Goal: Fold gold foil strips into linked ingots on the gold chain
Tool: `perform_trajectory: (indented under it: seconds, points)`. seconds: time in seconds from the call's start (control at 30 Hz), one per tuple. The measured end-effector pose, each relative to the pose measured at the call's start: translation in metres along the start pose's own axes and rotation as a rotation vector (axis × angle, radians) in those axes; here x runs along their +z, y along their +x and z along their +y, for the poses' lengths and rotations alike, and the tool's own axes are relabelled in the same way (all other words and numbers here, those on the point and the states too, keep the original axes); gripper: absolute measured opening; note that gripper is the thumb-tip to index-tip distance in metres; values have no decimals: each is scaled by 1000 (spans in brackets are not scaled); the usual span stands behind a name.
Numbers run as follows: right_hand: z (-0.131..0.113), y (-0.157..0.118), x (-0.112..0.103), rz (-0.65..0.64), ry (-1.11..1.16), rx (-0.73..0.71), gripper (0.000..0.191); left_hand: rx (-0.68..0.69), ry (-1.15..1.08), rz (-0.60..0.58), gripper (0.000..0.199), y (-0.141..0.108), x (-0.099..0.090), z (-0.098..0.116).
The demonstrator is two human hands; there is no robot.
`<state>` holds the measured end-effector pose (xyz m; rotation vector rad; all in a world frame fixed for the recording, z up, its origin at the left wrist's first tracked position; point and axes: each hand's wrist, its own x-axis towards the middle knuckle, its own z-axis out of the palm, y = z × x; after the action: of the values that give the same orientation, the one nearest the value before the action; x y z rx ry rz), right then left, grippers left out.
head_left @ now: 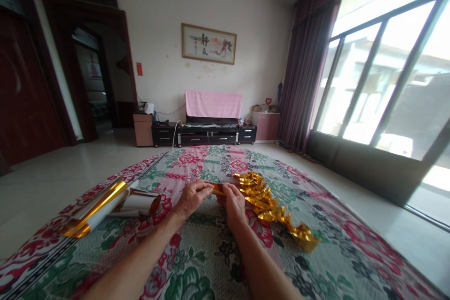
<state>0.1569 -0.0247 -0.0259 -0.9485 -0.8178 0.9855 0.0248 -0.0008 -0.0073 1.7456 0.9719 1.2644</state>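
Bare forearms (144, 248) reach over a floral cloth (197, 262). Left hand (191, 198) and right hand (235, 201) each pinch one end of a gold foil piece (218, 189), held between them; looks folded or rolled, though fingers hide too much to be sure. Shaped gold foil pieces (272, 214) sit in a row just right of the right hand. Curled gold foil sheets (100, 206) lie left of the left hand, apart from it.

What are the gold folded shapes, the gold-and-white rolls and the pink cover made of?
Shiny gold folded shapes: probably foil paper, glinting, with sharp creases.
Gold-and-white rolls: glossy, foil-like paper or plastic, smoothly curled.
Pink cover: matte cloth, perhaps towelling; it hangs softly.
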Motion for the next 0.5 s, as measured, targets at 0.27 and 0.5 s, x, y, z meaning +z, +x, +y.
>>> perform_trajectory:
  seconds: [0.27,0.5]
  points:
    - [2,1,1,13,26,16,32,14,-85,60,20,0,2,-1]
    - [1,1,1,5,24,21,31,-59,-176,115,19,0,5,0]
